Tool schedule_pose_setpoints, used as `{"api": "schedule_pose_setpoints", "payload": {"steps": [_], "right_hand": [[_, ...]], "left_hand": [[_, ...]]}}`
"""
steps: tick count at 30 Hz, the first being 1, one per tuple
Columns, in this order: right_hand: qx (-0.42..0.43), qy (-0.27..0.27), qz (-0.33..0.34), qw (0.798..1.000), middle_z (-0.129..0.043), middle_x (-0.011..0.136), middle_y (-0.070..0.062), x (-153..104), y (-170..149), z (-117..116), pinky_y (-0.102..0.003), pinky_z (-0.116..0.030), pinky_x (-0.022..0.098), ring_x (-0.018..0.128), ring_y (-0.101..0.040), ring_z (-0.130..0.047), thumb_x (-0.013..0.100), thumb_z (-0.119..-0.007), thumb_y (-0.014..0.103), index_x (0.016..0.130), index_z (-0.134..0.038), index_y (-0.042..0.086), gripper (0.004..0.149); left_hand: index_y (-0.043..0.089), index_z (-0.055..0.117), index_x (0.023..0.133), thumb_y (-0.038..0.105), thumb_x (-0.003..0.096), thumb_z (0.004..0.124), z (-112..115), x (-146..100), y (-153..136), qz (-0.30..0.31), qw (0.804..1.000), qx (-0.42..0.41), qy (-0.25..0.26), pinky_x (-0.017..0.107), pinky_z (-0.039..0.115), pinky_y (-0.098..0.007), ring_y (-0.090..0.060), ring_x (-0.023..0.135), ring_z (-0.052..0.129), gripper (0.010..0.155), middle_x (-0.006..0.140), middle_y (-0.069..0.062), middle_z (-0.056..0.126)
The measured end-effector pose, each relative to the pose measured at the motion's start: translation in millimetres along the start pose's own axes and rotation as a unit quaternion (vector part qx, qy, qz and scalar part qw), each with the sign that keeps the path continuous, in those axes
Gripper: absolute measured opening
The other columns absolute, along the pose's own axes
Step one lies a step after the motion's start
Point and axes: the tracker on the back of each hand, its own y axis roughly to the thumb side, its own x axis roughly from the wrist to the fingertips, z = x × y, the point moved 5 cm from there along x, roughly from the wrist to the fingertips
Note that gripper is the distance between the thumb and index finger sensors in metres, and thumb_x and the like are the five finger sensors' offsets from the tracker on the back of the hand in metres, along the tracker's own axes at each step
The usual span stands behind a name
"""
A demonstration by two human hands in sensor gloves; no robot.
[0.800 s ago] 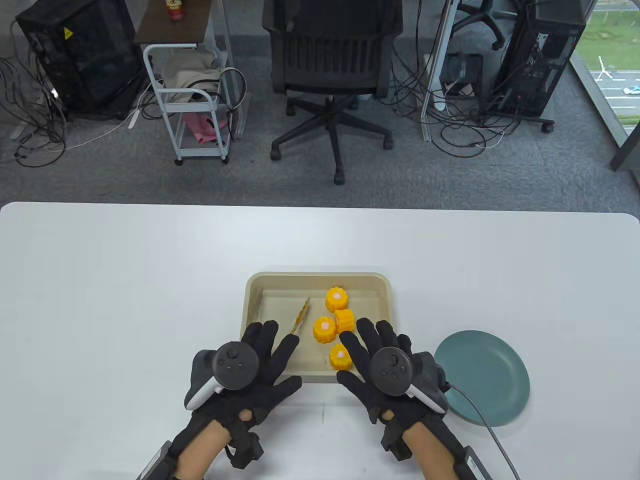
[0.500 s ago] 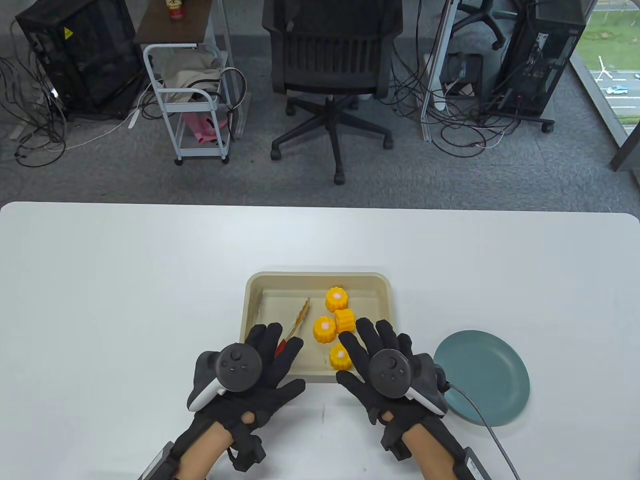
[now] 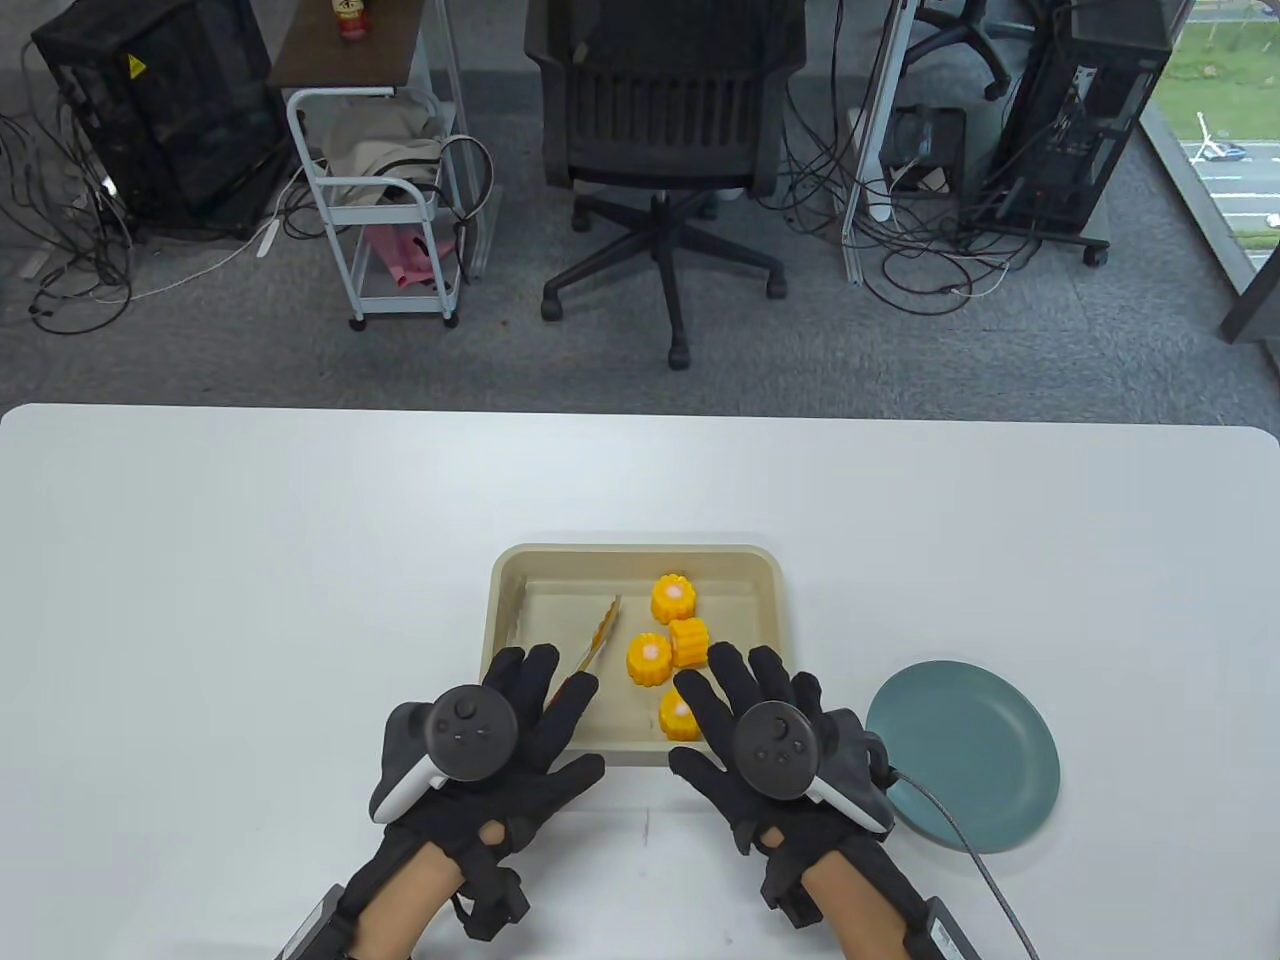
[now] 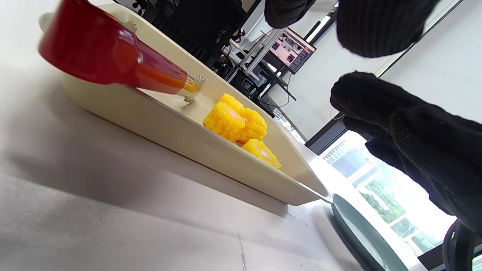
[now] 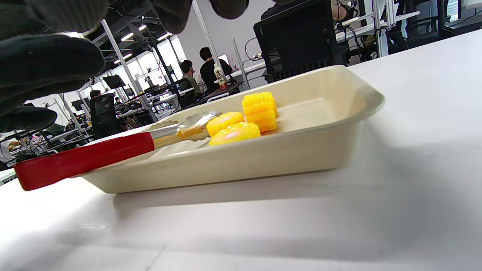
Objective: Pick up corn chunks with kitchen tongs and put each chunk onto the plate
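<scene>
Corn chunks: four yellow ridged plastic corn chunks (image 3: pixel 668 645) are sitting in the beige rectangular tray (image 3: pixel 510 590), clustered just ahead of the right hand's fingertips; the nearest chunk (image 3: pixel 677 712) is lying right against that hand's inner fingers, though I cannot tell whether they are touching.
Tongs: the metal kitchen tongs with red handles (image 3: pixel 597 632) are lying in the tray's left half, tips pointing away from the person and handles running back towards the left hand, propped on the tray's near rim in the right wrist view.
Key relation: the tongs' long axis is running from the far tips down to the left hand, so the red handle end is peeking out just beside the left fingers, clearly nearer that hand than the right.
Left hand (image 3: pixel 500 745): it is hovering flat over the tray's near left corner, fingers spread and straight, gripping nothing.
Right hand (image 3: pixel 765 745): it is hanging over the tray's near right corner, fingers splayed and relaxed, holding nothing.
Plate: the round teal plate (image 3: pixel 985 740) is waiting bare just to the right of the right hand, beside the tray.
Step in hand: judging from this, the tongs are not yet picked up and no chunk is on the plate.
Table: the white tabletop (image 3: pixel 250 600) is carrying everything.
</scene>
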Motion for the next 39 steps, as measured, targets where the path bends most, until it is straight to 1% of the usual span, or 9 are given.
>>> {"api": "schedule_pose_setpoints", "payload": {"steps": [3,8,11,15,18,24,28,31,39], "right_hand": [[0.001,0.002,-0.001,1.000,-0.025,0.128,0.004,0.0,-0.4,-0.1,-0.064,-0.025,0.076,0.115,-0.033,-0.018,0.046,-0.060,0.069,0.110,-0.039,0.045,0.071],[-0.001,-0.004,0.001,1.000,-0.024,0.128,0.004,-0.3,0.5,0.5,-0.064,-0.024,0.076,0.115,-0.033,-0.018,0.046,-0.060,0.069,0.110,-0.039,0.045,0.071],[-0.001,0.001,0.002,1.000,-0.024,0.128,0.004,-0.1,2.0,-1.3,-0.064,-0.024,0.076,0.115,-0.033,-0.018,0.046,-0.060,0.069,0.110,-0.039,0.045,0.072],[0.009,0.009,0.001,1.000,-0.024,0.128,0.004,0.5,2.0,-3.5,-0.064,-0.023,0.076,0.115,-0.033,-0.017,0.046,-0.060,0.069,0.110,-0.039,0.045,0.071],[0.001,0.012,-0.003,1.000,-0.024,0.128,0.004,1.1,0.3,-4.5,-0.064,-0.023,0.075,0.115,-0.033,-0.017,0.046,-0.060,0.069,0.110,-0.039,0.044,0.072],[0.006,0.021,-0.002,1.000,-0.024,0.128,0.004,0.8,-0.3,-5.8,-0.065,-0.022,0.075,0.115,-0.034,-0.017,0.046,-0.060,0.069,0.110,-0.037,0.044,0.073],[0.002,0.022,-0.002,1.000,-0.023,0.128,0.004,0.6,0.2,-6.2,-0.065,-0.021,0.075,0.115,-0.034,-0.016,0.046,-0.060,0.069,0.110,-0.037,0.044,0.073],[-0.005,0.027,-0.008,1.000,-0.023,0.128,0.003,0.2,-0.2,-6.4,-0.066,-0.020,0.074,0.115,-0.034,-0.016,0.046,-0.060,0.069,0.110,-0.037,0.043,0.073],[-0.020,0.035,-0.021,0.999,-0.022,0.128,0.003,-0.2,0.0,-8.0,-0.066,-0.018,0.074,0.115,-0.034,-0.015,0.046,-0.059,0.069,0.111,-0.037,0.043,0.073]], "left_hand": [[0.036,0.029,0.114,0.062,0.0468,0.065,-9.3,-2.9,-1.2,-0.005,1.000,-0.014,0.010,0.068,0.002,-0.073,-0.025,0.109,-0.014,0.081,0.119,0.011,-0.001],[0.030,0.029,0.115,0.063,0.0469,0.066,-45.4,-9.6,0.5,-0.024,0.997,-0.039,0.061,0.070,0.010,-0.074,-0.032,0.110,-0.006,0.084,0.119,-0.001,-0.001],[0.026,0.027,0.115,0.063,0.0473,0.066,-63.5,-11.7,0.4,-0.088,0.994,-0.031,0.057,0.072,0.015,-0.072,-0.037,0.109,0.000,0.087,0.119,-0.005,0.002],[0.020,0.026,0.115,0.063,0.0467,0.067,-71.9,-5.9,-1.2,-0.198,0.980,0.011,0.033,0.073,0.022,-0.069,-0.048,0.105,0.008,0.091,0.119,-0.013,0.009],[0.018,0.025,0.114,0.063,0.0463,0.068,-65.6,8.7,0.6,-0.261,0.962,0.081,-0.004,0.072,0.032,-0.065,-0.049,0.101,0.020,0.092,0.117,-0.015,0.015],[0.012,0.026,0.113,0.065,0.0431,0.070,-38.1,40.1,0.8,-0.336,0.920,0.197,-0.045,0.064,0.044,-0.061,-0.047,0.090,0.038,0.098,0.110,-0.020,0.028],[0.006,0.028,0.112,0.068,0.0392,0.071,-23.7,53.4,-13.0,-0.378,0.894,0.232,-0.061,0.064,0.045,-0.063,-0.049,0.088,0.040,0.104,0.108,-0.024,0.032],[0.007,0.028,0.112,0.070,0.0372,0.070,-15.9,58.0,-19.7,-0.387,0.890,0.231,-0.072,0.064,0.045,-0.063,-0.048,0.087,0.040,0.106,0.107,-0.023,0.033],[0.006,0.037,0.110,0.072,0.0365,0.068,-6.3,65.3,-26.5,-0.422,0.855,0.295,-0.064,0.063,0.047,-0.064,-0.048,0.085,0.046,0.103,0.104,-0.023,0.042]]}}
